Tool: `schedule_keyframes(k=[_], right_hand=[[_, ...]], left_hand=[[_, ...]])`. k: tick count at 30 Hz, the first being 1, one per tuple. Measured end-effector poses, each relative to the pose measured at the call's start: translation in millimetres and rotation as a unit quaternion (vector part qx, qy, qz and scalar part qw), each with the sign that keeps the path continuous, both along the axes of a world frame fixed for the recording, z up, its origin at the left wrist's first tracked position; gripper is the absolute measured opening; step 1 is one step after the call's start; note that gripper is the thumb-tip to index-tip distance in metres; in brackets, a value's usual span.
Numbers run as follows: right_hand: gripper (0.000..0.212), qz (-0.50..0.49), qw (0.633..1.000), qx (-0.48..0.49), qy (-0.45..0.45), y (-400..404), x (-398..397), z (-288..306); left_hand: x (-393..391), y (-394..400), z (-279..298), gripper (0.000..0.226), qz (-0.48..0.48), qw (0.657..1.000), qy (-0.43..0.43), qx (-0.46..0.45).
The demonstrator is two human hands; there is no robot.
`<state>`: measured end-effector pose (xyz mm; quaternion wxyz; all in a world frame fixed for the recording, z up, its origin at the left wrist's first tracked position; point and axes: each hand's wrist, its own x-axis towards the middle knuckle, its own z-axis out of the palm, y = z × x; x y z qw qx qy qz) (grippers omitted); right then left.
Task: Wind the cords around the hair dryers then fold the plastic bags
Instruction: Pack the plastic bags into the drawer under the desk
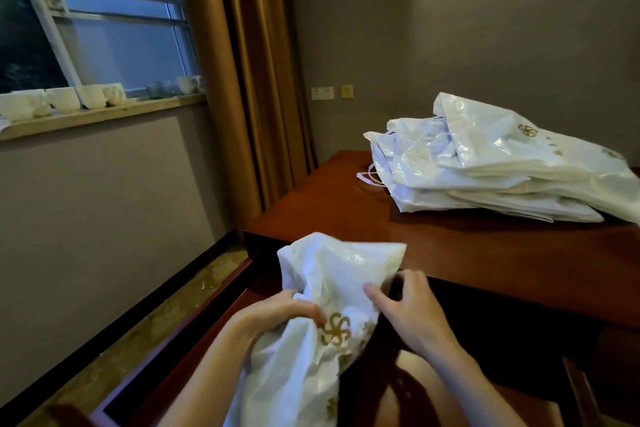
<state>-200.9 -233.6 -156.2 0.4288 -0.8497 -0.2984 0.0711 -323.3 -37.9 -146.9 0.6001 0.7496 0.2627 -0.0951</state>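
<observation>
The bag (322,291) is up off the table (467,253), held in front of me just beyond its near left corner, crumpled, with its gold logo facing me. My left hand (277,314) bunches a fistful of the plastic on its left side, and my right hand (405,305) pinches the right edge, thumb lying on the front and fingers curled behind. The two hands sit near each other with the bag's width between them. No hair dryer shows anywhere, so I judge the cord winding is behind me and this is the folding stage. The pile (491,166) of other bags lies loose and unfolded at the far right of the table, one drawstring trailing off its left side. The risk from here is the slick plastic: gripped in a wad like this, it may trap air and creases, so any fold could spring open or come out crooked unless I flatten it first. My right pinch is light, and that edge could slip free. The pile sits close to the table's right edge and could slide.
</observation>
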Motion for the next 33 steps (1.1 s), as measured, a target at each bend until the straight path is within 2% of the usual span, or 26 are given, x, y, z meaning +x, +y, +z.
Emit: schedule_keyframes(k=[2,5,7,9,11,12,15,17,18,22,25,26,28,29,30,33], right_hand=[[0.052,-0.023,0.996,-0.003,-0.09,1.6,0.7,-0.3],[0.06,0.113,0.986,0.008,-0.119,27.6,-10.2,-7.4],[0.067,0.183,0.973,-0.085,-0.115,55.5,-12.5,-18.3],[0.073,0.191,0.967,-0.161,-0.043,78.3,-6.1,-22.2],[0.077,0.17,0.965,-0.201,0.02,93.4,3.0,-21.0],[0.078,0.153,0.964,-0.217,0.02,98.0,3.7,-22.0],[0.075,0.12,0.969,-0.209,-0.053,100.0,-20.9,-27.0],[0.07,0.149,0.97,-0.169,-0.094,97.7,-50.0,-36.1],[0.069,0.167,0.969,-0.157,-0.091,97.2,-62.6,-40.4],[0.082,0.19,0.964,-0.166,-0.079,102.3,-79.0,-49.7],[0.089,0.208,0.959,-0.184,-0.061,102.1,-76.7,-45.0],[0.092,0.216,0.956,-0.19,-0.055,100.8,-74.7,-42.4],[0.096,0.23,0.955,-0.185,-0.033,99.7,-71.3,-37.4],[0.099,0.233,0.957,-0.17,-0.014,100.4,-71.9,-35.7],[0.103,0.234,0.96,-0.152,0.005,103.2,-73.7,-35.1],[0.112,0.223,0.964,-0.144,0.012,117.0,-82.2,-37.1]], left_hand=[[-8.5,6.8,-5.9,0.038,-0.004,0.999,0.043,0.032],[-13.3,15.1,-13.5,0.019,0.012,0.997,0.056,0.059],[-10.5,19.9,-16.6,0.018,0.01,0.996,0.059,0.068],[-10.1,23.3,-18.1,0.007,0.011,0.995,0.062,0.078],[-9.5,31.2,-21.0,0.012,0.026,0.994,0.064,0.085],[-8.5,37.2,-22.4,0.017,0.029,0.994,0.062,0.09],[3.4,57.4,-25.2,0.028,0.06,0.994,0.034,0.088],[13.9,65.7,-24.9,0.02,0.08,0.994,0.023,0.075],[18.5,68.7,-25.7,0.014,0.083,0.994,0.02,0.062],[26.6,81.3,-33.7,0.017,0.082,0.995,0.009,0.053],[25.7,84.8,-42.8,0.021,0.089,0.993,-0.002,0.074],[25.4,86.5,-46.0,0.024,0.105,0.987,-0.024,0.115],[22.4,90.5,-50.8,0.067,0.158,0.954,-0.095,0.235],[20.3,92.5,-52.7,0.087,0.159,0.945,-0.124,0.259],[19.3,95.4,-55.5,0.096,0.14,0.948,-0.14,0.248],[21.8,99.5,-66.3,0.081,0.06,0.974,-0.083,0.202]])
